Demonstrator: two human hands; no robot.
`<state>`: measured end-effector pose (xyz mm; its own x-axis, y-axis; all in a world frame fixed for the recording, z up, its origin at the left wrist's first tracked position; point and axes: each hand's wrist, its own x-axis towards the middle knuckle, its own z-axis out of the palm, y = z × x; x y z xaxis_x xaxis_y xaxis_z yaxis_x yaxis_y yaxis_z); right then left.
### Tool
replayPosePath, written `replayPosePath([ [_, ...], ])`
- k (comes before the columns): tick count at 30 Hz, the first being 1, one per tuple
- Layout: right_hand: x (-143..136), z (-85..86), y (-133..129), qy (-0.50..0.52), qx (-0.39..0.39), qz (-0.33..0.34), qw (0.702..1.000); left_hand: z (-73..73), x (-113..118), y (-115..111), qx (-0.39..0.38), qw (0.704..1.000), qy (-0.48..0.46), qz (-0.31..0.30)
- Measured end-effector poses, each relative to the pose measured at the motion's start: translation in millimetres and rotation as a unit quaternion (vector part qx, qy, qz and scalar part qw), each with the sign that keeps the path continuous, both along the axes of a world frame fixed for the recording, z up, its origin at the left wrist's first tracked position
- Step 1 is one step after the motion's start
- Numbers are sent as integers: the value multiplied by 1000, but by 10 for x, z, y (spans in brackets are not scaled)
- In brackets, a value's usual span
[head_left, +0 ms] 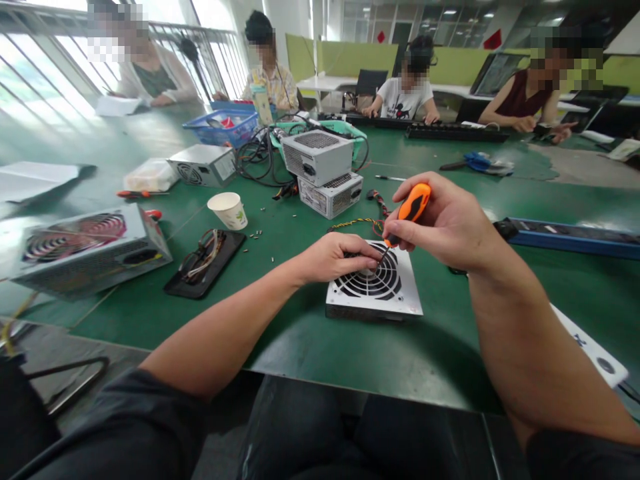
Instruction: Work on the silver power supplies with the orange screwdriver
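A silver metal casing with a round black fan grille [373,283] lies on the green table in front of me. My right hand [440,220] is wrapped round an orange and black screwdriver [415,202], its shaft slanting down to the grille's upper part. From the left, my left hand [340,257] reaches over the casing, its fingertips close together beside the screwdriver's tip. Whether those fingers pinch something small there is hidden. Twisted coloured wires [360,221] run out behind the casing.
Two stacked power supplies [317,157] stand behind the casing. Farther left are a paper cup [228,209], small screws, a black tray [205,267] and a large power supply [93,250]. A blue power strip [575,238] lies right. Several people sit across the table.
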<state>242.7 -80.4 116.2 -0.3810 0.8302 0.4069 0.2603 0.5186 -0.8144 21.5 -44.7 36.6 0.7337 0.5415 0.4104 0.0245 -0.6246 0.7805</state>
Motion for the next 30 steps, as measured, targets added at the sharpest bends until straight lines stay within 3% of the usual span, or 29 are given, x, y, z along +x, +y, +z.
replayPosePath([
  [9, 65, 22, -13, -20, -37, 32, 999, 30, 18, -51, 36, 999, 8, -12],
  [16, 117, 123, -120, -174, 81, 27, 981, 4, 18, -37, 28, 999, 5, -37],
  [21, 96, 152, -144, -220, 109, 47, 968, 32, 7, -44, 24, 999, 11, -47],
  [26, 80, 196, -182, -238, 119, 107, 958, 27, -5, -34, 45, 998, 16, -52],
  [30, 73, 219, -214, -263, 125, 103, 951, 15, 0, -32, 47, 998, 20, -48],
])
